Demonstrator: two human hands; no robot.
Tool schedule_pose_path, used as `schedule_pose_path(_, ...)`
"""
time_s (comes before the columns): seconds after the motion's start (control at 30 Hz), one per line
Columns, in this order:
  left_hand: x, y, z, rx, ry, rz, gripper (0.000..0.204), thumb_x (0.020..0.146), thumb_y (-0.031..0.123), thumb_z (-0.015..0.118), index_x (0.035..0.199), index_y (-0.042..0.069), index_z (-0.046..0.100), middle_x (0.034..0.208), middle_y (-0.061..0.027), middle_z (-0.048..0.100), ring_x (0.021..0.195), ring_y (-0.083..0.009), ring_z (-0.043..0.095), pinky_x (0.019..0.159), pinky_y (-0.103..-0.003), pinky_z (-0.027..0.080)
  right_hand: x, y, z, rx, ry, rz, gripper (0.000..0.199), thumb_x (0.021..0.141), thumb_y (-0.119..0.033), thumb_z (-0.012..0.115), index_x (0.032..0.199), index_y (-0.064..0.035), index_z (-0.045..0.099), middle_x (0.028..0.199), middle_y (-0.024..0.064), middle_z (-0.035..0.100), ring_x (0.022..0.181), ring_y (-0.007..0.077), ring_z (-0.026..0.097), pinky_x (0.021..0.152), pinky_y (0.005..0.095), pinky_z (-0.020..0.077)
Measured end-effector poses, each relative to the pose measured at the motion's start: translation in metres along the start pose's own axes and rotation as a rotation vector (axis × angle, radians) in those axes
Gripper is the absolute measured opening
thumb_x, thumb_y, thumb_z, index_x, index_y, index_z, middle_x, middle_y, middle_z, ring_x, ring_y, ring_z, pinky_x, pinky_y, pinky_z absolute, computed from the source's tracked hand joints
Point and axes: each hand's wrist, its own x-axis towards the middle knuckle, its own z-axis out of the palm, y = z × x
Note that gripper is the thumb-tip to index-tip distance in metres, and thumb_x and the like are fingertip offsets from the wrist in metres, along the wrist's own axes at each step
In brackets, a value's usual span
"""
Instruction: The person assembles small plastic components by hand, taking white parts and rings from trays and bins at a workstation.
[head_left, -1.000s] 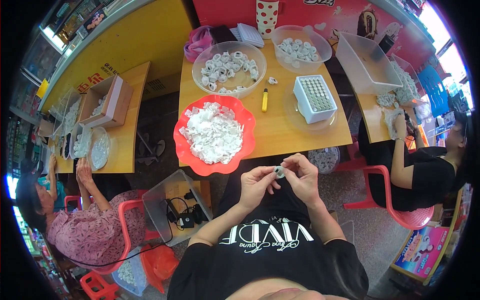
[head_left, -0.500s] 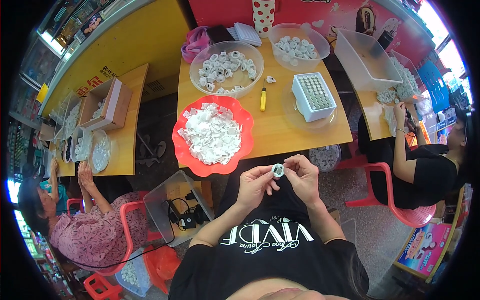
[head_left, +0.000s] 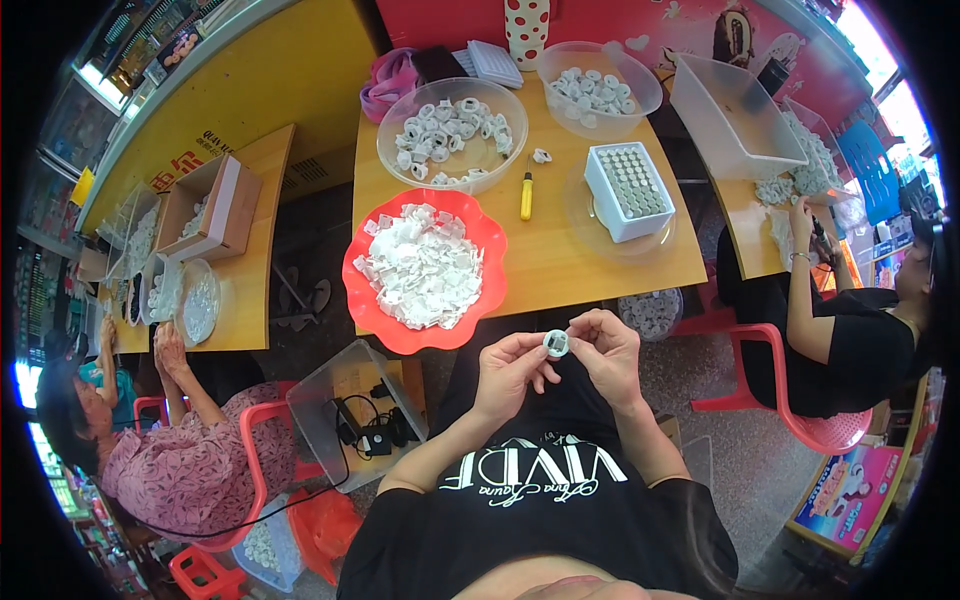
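Note:
Between my two hands, above my lap and just off the table's front edge, is a small round white plastic housing (head_left: pixel 556 343) with a dark square part inside. My left hand (head_left: pixel 512 368) pinches its left side. The thumb and fingertips of my right hand (head_left: pixel 606 358) close on its right side. Ahead to the left stands a red scalloped bowl (head_left: pixel 357 318) heaped with small flat white plastic pieces (head_left: pixel 425 265). A yellow-handled screwdriver (head_left: pixel 526 200) lies on the table, with one loose white part (head_left: pixel 542 156) beyond its tip.
Behind the red bowl sits a clear round tub (head_left: pixel 392 113) of white ring-shaped parts. Another clear tub (head_left: pixel 647 88) of round parts is at the back right, and nearer, a white box (head_left: pixel 628 228) filled with rows of small cylinders. People work at side tables left and right.
My hands and the round housing stay in nearly the same place. The housing looks slightly turned between my fingers.

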Motion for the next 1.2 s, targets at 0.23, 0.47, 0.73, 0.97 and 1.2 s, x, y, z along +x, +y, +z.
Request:
schedule_pose_path(0.23,0.003,-0.010,-0.015,0.022,-0.051,0.001,0.024,0.095,0.011,0.054,0.113,-0.004,0.060,0.093,-0.0120,0.067,0.067,-0.0168,0.067,0.048,-0.021,0.049,0.001,-0.004,-0.004,-0.102,-0.068,-0.108,0.022,0.078,0.014,0.060,0.097,0.0027,0.060,0.086,0.0043,0.059,0.076,0.0080,0.059,0.066,0.0203,0.0474)
schedule_pose_path(0.47,0.012,-0.009,-0.023,-0.358,-0.363,-0.185,0.038,0.098,0.013,0.050,0.132,-0.001,0.047,0.113,-0.0151,0.061,0.096,-0.0263,0.064,0.082,-0.032,0.053,0.006,-0.014,-0.002,-0.061,-0.226,-0.055,0.018,0.077,0.014,0.059,0.090,0.0020,0.059,0.080,0.0049,0.058,0.064,0.0081,0.058,0.054,0.0223,0.0474)
schedule_pose_path(0.73,0.009,-0.008,-0.025,-0.447,-0.262,-0.145,0.035,0.098,0.014,0.049,0.127,-0.005,0.051,0.115,-0.0187,0.060,0.097,-0.0273,0.064,0.083,-0.032,0.053,0.082,-0.038,-0.069,-0.878,0.423,-0.601,0.007,0.076,0.006,0.062,0.079,0.0013,0.058,0.079,0.0130,0.058,0.071,0.0268,0.058,0.062,0.0334,0.0447)
schedule_pose_path(0.97,0.013,-0.002,-0.024,-0.378,-0.219,-0.164,0.036,0.098,0.013,0.049,0.127,-0.008,0.050,0.118,-0.0192,0.060,0.100,-0.0285,0.063,0.088,-0.032,0.052,0.135,-0.034,-0.122,-1.199,0.410,-0.616,0.009,0.076,-0.006,0.066,0.085,-0.0027,0.069,0.092,0.0131,0.062,0.088,0.0326,0.058,0.076,0.0406,0.0462)
schedule_pose_path(1.2,0.022,0.002,-0.023,-0.367,-0.225,-0.166,0.034,0.097,0.012,0.051,0.125,-0.006,0.052,0.117,-0.0180,0.060,0.097,-0.0265,0.064,0.085,-0.030,0.053,0.148,-0.027,-0.130,-1.228,0.388,-0.514,0.009,0.074,-0.007,0.068,0.082,-0.0035,0.068,0.106,0.0155,0.061,0.096,0.0335,0.056,0.080,0.0435,0.0449)
